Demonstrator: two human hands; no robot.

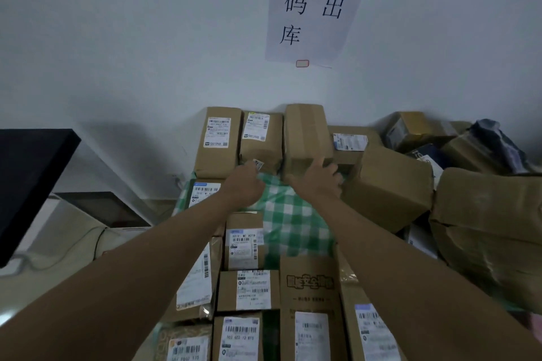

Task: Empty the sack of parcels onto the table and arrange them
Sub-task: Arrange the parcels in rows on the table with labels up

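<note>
Several brown cardboard parcels with white labels lie in rows on a table covered by a green checked cloth point(289, 214). At the far row, against the wall, my right hand point(318, 180) grips the near end of a plain taped box point(306, 135). My left hand point(249, 183) reaches to the near edge of a labelled parcel point(261, 138) beside it, fingers curled at its lower corner. A taller labelled parcel point(218, 141) stands at the left end of that row. No sack is visible.
A loose heap of larger boxes point(390, 184) and dark bags point(492, 138) fills the right side. More labelled parcels point(249, 290) lie in the near rows. A black monitor point(26, 179) stands at left; a paper sign point(316, 3) hangs on the wall.
</note>
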